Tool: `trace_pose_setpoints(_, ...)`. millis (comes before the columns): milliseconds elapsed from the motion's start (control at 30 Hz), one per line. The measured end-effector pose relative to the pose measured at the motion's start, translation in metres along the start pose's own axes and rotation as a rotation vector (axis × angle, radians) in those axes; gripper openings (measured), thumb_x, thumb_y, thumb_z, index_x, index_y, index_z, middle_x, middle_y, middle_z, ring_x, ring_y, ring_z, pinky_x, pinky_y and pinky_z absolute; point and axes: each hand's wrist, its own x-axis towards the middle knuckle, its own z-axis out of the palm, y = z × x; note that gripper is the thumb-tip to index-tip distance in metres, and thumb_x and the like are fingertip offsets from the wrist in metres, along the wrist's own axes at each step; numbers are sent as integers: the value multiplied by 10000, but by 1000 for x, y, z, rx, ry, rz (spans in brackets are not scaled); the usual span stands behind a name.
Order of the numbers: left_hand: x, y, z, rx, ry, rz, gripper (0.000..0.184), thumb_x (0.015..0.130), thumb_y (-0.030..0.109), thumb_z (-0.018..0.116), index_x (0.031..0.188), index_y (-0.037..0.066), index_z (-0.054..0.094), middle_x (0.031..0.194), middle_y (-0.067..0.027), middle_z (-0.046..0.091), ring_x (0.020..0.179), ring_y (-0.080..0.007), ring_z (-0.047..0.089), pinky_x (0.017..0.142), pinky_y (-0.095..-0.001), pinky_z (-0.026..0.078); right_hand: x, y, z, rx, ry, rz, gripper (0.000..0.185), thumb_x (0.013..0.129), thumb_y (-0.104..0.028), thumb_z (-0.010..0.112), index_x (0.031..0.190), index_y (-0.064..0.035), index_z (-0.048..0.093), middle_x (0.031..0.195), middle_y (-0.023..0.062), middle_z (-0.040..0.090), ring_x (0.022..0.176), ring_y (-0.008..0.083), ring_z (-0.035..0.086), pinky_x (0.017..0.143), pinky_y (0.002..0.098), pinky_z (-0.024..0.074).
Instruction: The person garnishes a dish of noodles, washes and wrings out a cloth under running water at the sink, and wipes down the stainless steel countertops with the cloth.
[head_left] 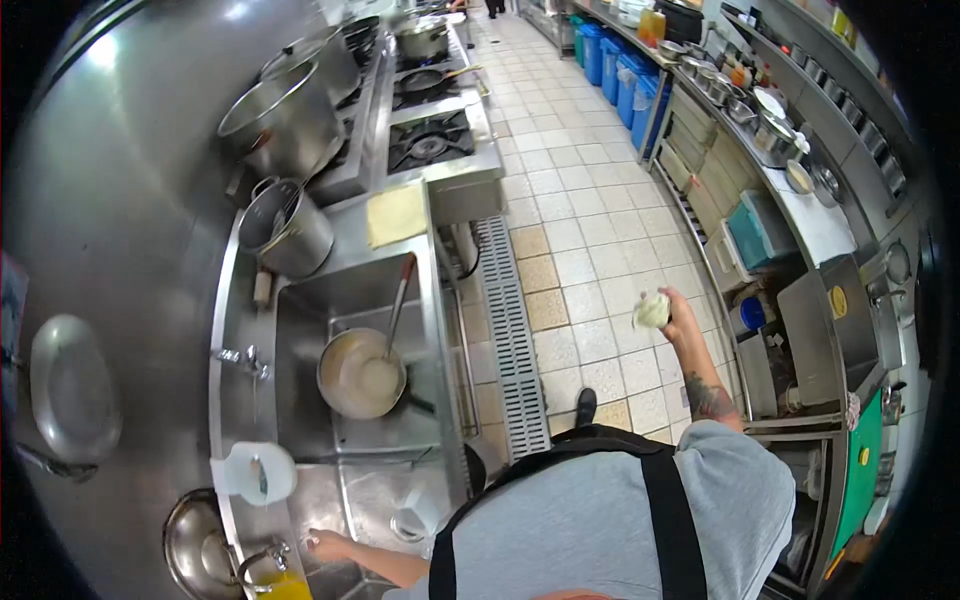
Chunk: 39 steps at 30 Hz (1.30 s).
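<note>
My right hand (677,312) is out over the tiled floor, closed round a pale green and white bundle (652,311) that looks like cloth. My left hand (328,545) is low over the steel sink counter, near a small tap (280,556) and a yellow object (285,586). Its fingers look bent, and whether they hold anything is too small to tell. A white plastic container (260,473) stands on the ledge above that hand. In the sink basin (300,325) rests a pan of cloudy liquid (350,385) with a long-handled ladle (400,305) in it.
A folded yellowish cloth (397,214) lies beside the sink, near a tall pot (305,240). Gas burners (432,142) stand beyond. A floor grate (510,330) runs along the sink. Shelves and a counter (815,215) with bowls line the right; blue bins (625,85) stand farther back.
</note>
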Motion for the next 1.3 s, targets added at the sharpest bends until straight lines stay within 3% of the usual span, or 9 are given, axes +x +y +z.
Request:
trace_pose_setpoints(67,-66,31,34,85,173,600,372,790,276,630,996,-34,620,923,-217,640,831,-366,622,740,-433,495,8,-25,-20,-67,50,-17,221,842,-156,537,960,31,542,907,142,639,816,264,647,759,393,543)
trace_pose_setpoints(267,-392,308,-41,-566,-1098,1298,351,788,95,612,1129,34,559,1133,-148,561,1076,-318,516,952,-386,389,52,-74,10,-1005,-251,-594,187,745,-82,611,925,-30,606,851,68,635,753,131,594,668,258,489)
trace_pose_setpoints(433,-590,398,-100,-792,-1610,1551,382,765,62,662,1135,28,572,1160,-145,554,1081,-264,541,918,-361,434,74,-124,92,-969,-818,-717,214,744,-54,599,955,-19,615,896,77,635,845,166,608,744,290,493)
trace_pose_setpoints(500,-636,421,-107,-663,-1863,1327,283,770,51,665,1041,10,598,997,-122,622,897,-198,614,786,-317,489,100,-150,114,-1040,-933,-839,256,739,-43,587,992,-29,623,932,113,625,846,238,613,745,317,495)
trace_pose_setpoints(633,-702,476,-55,-528,-1781,1159,119,780,73,649,836,-6,578,705,-91,613,648,-228,620,574,-307,479,189,-195,126,-1189,-901,-811,303,721,-63,595,1023,-50,615,879,145,601,860,325,582,785,376,479)
trace_pose_setpoints(800,-787,581,17,-629,-1665,1395,91,778,54,636,807,4,565,852,-122,619,806,-265,614,699,-337,482,314,-246,102,-1550,-748,-821,261,708,-75,616,966,-55,650,827,138,598,817,307,583,746,372,481)
trace_pose_setpoints(900,-864,649,36,-768,-1866,1731,233,753,87,679,943,27,559,1146,-139,547,1072,-303,527,886,-359,441,360,-308,103,-1319,-650,-761,231,716,-63,632,945,-55,663,800,123,596,776,271,592,697,346,486)
trace_pose_setpoints(1133,-1057,772,51,-302,-2457,1540,199,767,91,657,934,10,583,838,-140,624,795,-239,612,697,-382,478,467,-435,133,-1159,-305,-815,172,768,-36,630,934,-54,674,849,107,588,732,222,596,631,306,478)
trace_pose_setpoints(1300,-1151,867,93,-874,-1748,1935,214,623,100,667,748,2,524,745,-129,571,669,-327,560,627,-382,467,597,-507,140,-1387,-170,-1179,133,787,-77,635,914,-59,671,1007,128,593,870,291,588,769,354,466)
